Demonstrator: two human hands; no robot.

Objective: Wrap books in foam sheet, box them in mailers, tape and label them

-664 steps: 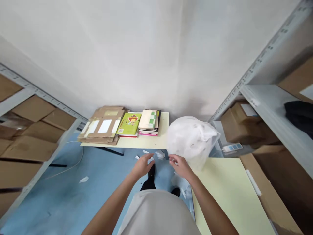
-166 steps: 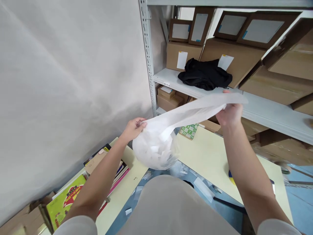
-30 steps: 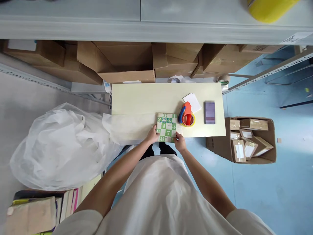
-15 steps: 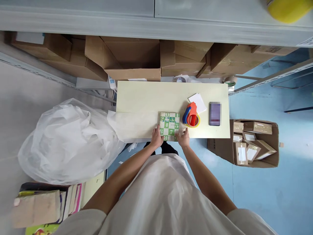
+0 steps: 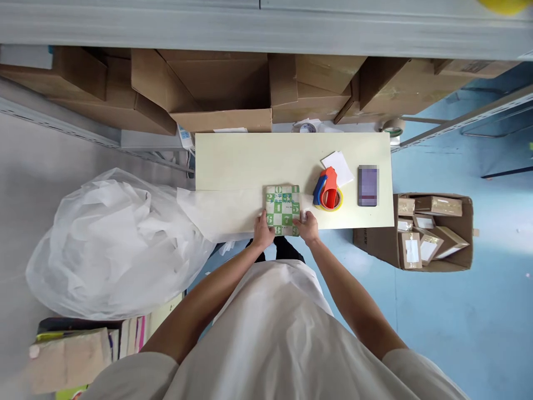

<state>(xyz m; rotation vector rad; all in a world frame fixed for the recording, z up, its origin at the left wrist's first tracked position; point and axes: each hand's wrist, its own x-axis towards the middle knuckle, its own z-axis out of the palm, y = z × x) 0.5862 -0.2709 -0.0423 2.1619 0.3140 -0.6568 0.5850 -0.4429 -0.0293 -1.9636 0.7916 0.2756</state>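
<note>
Fingers (image 5: 258,225) half-curled, touching checked book (image 5: 283,209) (both sides)

Head camera, steeply down over tabletop (image 5: 237,158)

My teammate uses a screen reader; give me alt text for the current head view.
A person's left hand and right hand hold a green-and-white book lying on a white sheet on a table. To the right are a tape dispenser and phone; to the left, a bulky white bundle.
</note>
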